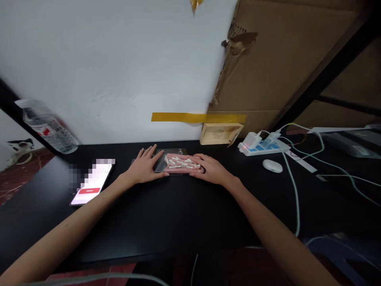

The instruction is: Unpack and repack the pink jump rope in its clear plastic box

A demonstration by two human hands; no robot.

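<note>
A shallow pink tray (178, 170) lies on the black table in front of me, filled with small pink and white pieces (180, 162) whose kind I cannot make out. My right hand (212, 169) grips the tray's right end, fingers along the far side and thumb on the near side. Clear plastic (160, 165), a bag or sheet, stretches from the tray toward the left. On that plastic my left hand (143, 167) rests flat with its fingers spread.
A lit phone (93, 180) lies to the left, and a water bottle (52, 129) leans by the wall. At the back stands a small wooden frame (220, 134). To the right are a power strip (262, 147) with chargers and cables, and a white earbud case (272, 166).
</note>
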